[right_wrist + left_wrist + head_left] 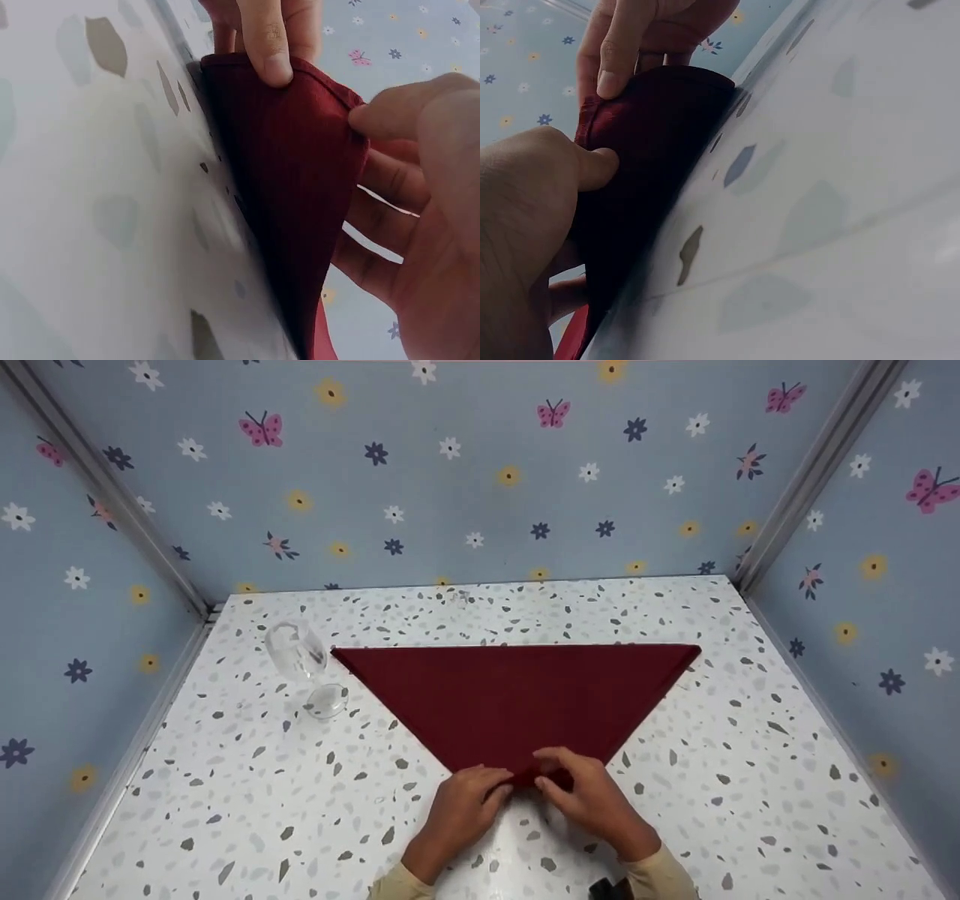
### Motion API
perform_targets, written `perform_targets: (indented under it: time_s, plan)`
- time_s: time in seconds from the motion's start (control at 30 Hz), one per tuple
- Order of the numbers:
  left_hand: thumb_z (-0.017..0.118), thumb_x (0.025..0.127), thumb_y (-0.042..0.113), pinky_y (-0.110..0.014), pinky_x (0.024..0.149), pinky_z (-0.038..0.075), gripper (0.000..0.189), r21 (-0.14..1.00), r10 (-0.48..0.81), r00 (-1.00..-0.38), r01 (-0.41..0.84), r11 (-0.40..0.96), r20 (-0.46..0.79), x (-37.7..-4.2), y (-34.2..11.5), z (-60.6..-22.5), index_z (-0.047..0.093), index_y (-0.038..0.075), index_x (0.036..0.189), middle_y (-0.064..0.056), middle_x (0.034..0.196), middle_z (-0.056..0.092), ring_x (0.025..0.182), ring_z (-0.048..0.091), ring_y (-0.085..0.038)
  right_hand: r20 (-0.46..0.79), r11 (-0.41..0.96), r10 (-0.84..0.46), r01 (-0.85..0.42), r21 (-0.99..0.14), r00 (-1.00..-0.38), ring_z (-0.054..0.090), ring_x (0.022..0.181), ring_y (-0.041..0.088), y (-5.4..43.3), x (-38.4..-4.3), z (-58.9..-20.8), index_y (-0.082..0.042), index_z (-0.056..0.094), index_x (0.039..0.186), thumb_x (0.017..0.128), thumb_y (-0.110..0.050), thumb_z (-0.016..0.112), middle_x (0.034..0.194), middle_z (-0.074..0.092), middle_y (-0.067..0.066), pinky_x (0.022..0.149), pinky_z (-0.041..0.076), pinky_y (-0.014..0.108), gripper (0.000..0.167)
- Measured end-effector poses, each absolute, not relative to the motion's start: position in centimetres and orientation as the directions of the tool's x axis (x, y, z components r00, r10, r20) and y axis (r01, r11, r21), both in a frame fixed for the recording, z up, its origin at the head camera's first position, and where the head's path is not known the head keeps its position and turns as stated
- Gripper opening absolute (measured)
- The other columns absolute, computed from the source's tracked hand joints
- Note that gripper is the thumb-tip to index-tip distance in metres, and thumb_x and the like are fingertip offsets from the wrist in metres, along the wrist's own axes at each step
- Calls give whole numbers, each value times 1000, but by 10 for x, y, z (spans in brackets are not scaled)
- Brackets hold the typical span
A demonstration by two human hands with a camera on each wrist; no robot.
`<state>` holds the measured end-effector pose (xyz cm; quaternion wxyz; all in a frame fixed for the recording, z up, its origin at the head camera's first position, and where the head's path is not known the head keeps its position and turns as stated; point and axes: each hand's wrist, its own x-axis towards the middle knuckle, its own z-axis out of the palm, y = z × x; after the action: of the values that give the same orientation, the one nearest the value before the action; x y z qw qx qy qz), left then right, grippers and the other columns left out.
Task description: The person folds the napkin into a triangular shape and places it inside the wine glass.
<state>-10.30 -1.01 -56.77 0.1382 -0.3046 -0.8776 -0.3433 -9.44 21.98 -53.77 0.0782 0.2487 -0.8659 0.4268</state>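
Observation:
A dark red cloth napkin (517,697) lies folded, with its long straight edge at the back and its sides narrowing towards the person. At its near tip, my left hand (461,810) pinches the cloth between thumb and fingers. Close beside it, my right hand (596,802) grips the same near end from the other side. Both wrist views show this end lifted off the tabletop, its hemmed edge (330,86) held by the thumbs, with the underside in shadow (649,172). Some fingertips are hidden behind the cloth.
A clear stemmed glass (296,652) is at the left, near the napkin's far left corner. The white speckled tabletop (247,780) is bordered at the back and sides by blue panels (465,472) printed with flowers and butterflies.

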Motion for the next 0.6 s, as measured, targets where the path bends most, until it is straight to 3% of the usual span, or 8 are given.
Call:
perform_targets:
  time_s: [0.13,0.3,0.6]
  plan:
    - [71,94,19,-36,84,57,18,554,388,-797,601,576,463,-102,-10,-568,77,12,109,1,103,75,96,71,-17,309,561,-383,-485,-671,-870,65,98,10,229,-97,-538,-11,73,113,93,-18,74,104,70,-8,86,55,35,22]
    - [70,96,21,-34,81,58,18,596,373,-797,603,529,475,-104,-9,-567,77,11,109,0,103,75,96,71,-15,271,599,-384,-461,-654,-883,65,89,7,236,-101,-538,-17,77,97,93,-16,73,94,70,-10,80,56,33,6]
    - [66,98,26,-34,82,57,23,659,406,-828,556,506,387,-106,-19,-568,76,10,112,-1,105,74,97,70,-15,287,682,-290,-407,-607,-913,67,81,5,233,-100,-540,-15,76,96,92,-14,74,88,73,-8,70,56,30,5]
